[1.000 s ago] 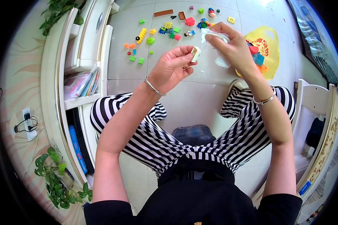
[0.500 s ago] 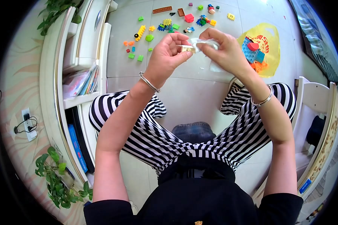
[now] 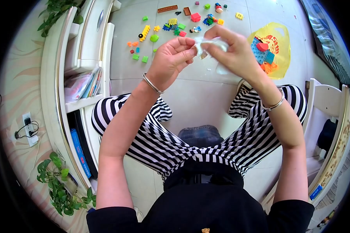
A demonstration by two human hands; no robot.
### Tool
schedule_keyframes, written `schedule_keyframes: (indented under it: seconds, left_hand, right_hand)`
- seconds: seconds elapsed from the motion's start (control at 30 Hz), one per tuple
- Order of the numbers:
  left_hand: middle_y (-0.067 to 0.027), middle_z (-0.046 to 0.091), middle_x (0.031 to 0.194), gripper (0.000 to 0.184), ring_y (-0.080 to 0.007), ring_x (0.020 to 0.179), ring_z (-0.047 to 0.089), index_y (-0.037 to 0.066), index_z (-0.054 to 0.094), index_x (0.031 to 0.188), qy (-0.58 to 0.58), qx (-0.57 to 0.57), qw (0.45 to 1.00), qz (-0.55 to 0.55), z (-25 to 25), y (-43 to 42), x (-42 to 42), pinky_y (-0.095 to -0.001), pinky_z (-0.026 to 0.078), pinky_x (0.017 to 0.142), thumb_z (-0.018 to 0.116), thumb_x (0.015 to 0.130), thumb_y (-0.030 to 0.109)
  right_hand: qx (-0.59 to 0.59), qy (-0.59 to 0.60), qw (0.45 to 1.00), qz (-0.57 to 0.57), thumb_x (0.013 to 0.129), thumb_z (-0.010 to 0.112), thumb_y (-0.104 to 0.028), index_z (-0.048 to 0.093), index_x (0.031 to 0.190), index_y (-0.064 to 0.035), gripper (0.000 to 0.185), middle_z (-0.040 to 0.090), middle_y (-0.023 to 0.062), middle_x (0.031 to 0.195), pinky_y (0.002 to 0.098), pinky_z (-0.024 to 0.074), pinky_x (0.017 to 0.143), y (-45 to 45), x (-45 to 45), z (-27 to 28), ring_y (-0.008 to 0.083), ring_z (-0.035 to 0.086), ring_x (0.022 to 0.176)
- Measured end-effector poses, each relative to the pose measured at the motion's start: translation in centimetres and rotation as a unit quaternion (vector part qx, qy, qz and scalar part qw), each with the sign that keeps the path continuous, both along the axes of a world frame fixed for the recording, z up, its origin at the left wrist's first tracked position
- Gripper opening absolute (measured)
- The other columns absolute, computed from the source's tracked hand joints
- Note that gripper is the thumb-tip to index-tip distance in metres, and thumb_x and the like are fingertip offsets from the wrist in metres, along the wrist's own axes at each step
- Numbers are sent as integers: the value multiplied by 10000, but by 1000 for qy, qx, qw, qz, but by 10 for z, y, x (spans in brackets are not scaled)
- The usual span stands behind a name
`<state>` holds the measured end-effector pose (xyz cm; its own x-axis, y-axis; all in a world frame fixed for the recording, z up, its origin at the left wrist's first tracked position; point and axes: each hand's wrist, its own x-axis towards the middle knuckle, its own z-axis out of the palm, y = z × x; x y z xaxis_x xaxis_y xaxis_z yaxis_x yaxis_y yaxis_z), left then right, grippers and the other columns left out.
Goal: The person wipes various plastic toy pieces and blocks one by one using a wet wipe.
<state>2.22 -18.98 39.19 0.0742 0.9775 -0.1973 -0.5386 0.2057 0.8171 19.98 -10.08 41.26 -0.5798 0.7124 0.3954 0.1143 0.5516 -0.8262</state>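
Note:
Above the floor, my left hand [image 3: 173, 60] has its thumb and fingers pinched together on a small beige toy piece [image 3: 203, 56], mostly hidden by the tissue and fingers. My right hand [image 3: 235, 54] is closed round a crumpled white tissue [image 3: 223, 70], which is pressed against the piece. The two hands nearly meet at the fingertips. Part of the tissue hangs down below my right palm.
Colourful toy bricks lie scattered on the tiled floor, among them a yellow piece [image 3: 144, 33], a green piece [image 3: 154, 38] and a red one [image 3: 195, 17]. At right is a yellow plastic bag [image 3: 282, 58] with blue bricks [image 3: 256, 49] on it. A white cabinet [image 3: 54, 77] stands at left.
My left hand has turned and shifted slightly, so the beige piece shows less between the fingers. The tissue in my right hand now covers more of it.

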Motion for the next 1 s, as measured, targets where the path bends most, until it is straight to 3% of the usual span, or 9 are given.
schedule_keyframes:
  seconds: [0.1, 0.2, 0.23, 0.4, 0.47, 0.7, 0.77, 1.0]
  left_hand:
    - [-41, 605, 1006, 190, -100, 891, 550, 38, 556, 1087, -28, -2, 999, -28, -8, 1, 0, -241, 453, 770, 539, 899, 20]
    - [-43, 604, 991, 194, -102, 895, 550, 42, 555, 1100, -60, -16, 998, -31, -7, 3, 0, -246, 456, 777, 530, 908, 30]
    - [-44, 604, 982, 193, -105, 896, 552, 43, 555, 1104, -86, -24, 996, -23, -6, 3, 1, -246, 458, 778, 528, 912, 39]
    - [-42, 598, 1001, 202, -113, 896, 557, 46, 552, 1125, -121, -33, 992, -20, -10, 2, 1, -249, 463, 786, 512, 930, 77]
    - [-40, 595, 1009, 208, -112, 895, 557, 44, 550, 1135, -109, -60, 992, -8, -10, 1, 3, -251, 465, 789, 506, 936, 90]
    - [-32, 590, 1010, 260, -96, 909, 554, 33, 519, 1184, -98, -65, 993, -4, 0, 0, 8, -256, 462, 813, 515, 935, 103]
    - [-32, 589, 1013, 273, -98, 916, 552, 33, 510, 1195, -96, -55, 994, -10, -4, -1, 5, -256, 459, 822, 521, 931, 100]
    - [-46, 569, 1060, 307, -110, 934, 553, 44, 488, 1223, -190, -57, 980, 15, -4, 1, 1, -255, 454, 849, 532, 921, 78]
  right_hand:
    - [-65, -97, 993, -9, 791, 660, -209, 596, 888, -35, 209, 600, 96, 687, 272, 438, 544, -7, 1, 4, 147, 531, 574]
    - [-18, -21, 999, -40, 794, 658, -209, 597, 900, -31, 216, 604, 88, 699, 272, 442, 563, 4, 1, 0, 141, 535, 594]
    - [-72, -9, 997, -23, 792, 661, -217, 595, 906, -28, 230, 603, 76, 701, 274, 440, 562, 3, 2, 2, 129, 530, 596]
    - [-102, -28, 994, -2, 796, 663, -228, 587, 886, -36, 225, 599, 72, 689, 276, 430, 544, -6, 0, -14, 117, 517, 583]
    - [-49, -64, 996, -31, 803, 658, -230, 581, 888, -41, 221, 609, 81, 683, 287, 430, 530, -6, -2, -14, 134, 528, 567]
    - [-52, -65, 996, -40, 814, 640, -203, 572, 911, -52, 192, 623, 102, 708, 296, 430, 510, -10, -7, -6, 162, 560, 559]
    - [17, -42, 999, -22, 811, 639, -188, 573, 917, -54, 182, 621, 86, 724, 291, 427, 494, -8, -8, -7, 175, 554, 529]
    - [41, -92, 995, -12, 798, 645, -164, 581, 918, -71, 165, 609, 72, 787, 290, 432, 489, -5, -2, -1, 170, 553, 525]
